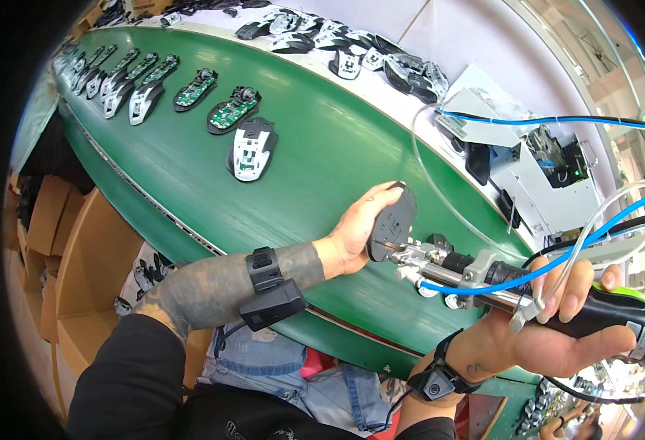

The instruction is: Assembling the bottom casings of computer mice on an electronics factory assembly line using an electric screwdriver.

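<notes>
The left hand (355,233) grips a dark mouse shell (392,220) upright above the green belt (322,147); the right hand (557,326) clasps a powered screwdriver (484,275), tip touching the shell.

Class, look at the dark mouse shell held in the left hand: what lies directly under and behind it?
Under the mouse shell runs the green conveyor belt. The left hand grips it from behind, and the screwdriver tip meets its face. Its far side is hidden.
</notes>
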{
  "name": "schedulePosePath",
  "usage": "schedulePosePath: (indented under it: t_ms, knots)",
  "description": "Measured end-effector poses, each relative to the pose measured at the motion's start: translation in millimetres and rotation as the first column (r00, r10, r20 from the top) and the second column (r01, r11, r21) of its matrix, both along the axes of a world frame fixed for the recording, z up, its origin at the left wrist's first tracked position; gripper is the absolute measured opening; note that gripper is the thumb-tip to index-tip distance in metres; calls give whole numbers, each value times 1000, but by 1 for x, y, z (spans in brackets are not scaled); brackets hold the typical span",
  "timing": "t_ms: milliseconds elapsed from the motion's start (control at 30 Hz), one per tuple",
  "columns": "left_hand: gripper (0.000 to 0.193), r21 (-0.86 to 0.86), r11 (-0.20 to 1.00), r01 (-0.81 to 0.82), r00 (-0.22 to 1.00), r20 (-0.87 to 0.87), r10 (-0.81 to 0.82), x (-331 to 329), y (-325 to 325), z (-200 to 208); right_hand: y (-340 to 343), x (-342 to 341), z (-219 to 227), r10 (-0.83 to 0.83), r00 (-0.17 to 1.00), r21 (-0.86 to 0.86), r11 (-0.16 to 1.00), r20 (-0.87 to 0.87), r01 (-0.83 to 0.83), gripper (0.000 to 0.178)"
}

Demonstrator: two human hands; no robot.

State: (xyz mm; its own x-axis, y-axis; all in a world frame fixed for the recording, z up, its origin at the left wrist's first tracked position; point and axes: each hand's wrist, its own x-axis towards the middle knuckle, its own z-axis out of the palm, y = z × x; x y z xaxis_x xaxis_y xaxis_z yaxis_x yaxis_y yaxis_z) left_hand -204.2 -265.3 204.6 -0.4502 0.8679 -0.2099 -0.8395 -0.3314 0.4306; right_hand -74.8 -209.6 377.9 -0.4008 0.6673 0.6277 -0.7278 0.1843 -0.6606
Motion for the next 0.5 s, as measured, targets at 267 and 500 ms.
schedulePosePath:
  t_ms: [267, 500]
  knots:
    - [46, 30, 779, -626, -317, -923, -219, -30, -10, 8, 19, 13, 7, -18, 993, 20, 1000, 120, 15, 50]
    - [51, -104, 129, -986, -52, -546, -836, -117, -81, -10, 20, 19, 16, 4, 999, -4, 1000, 35, -4, 48]
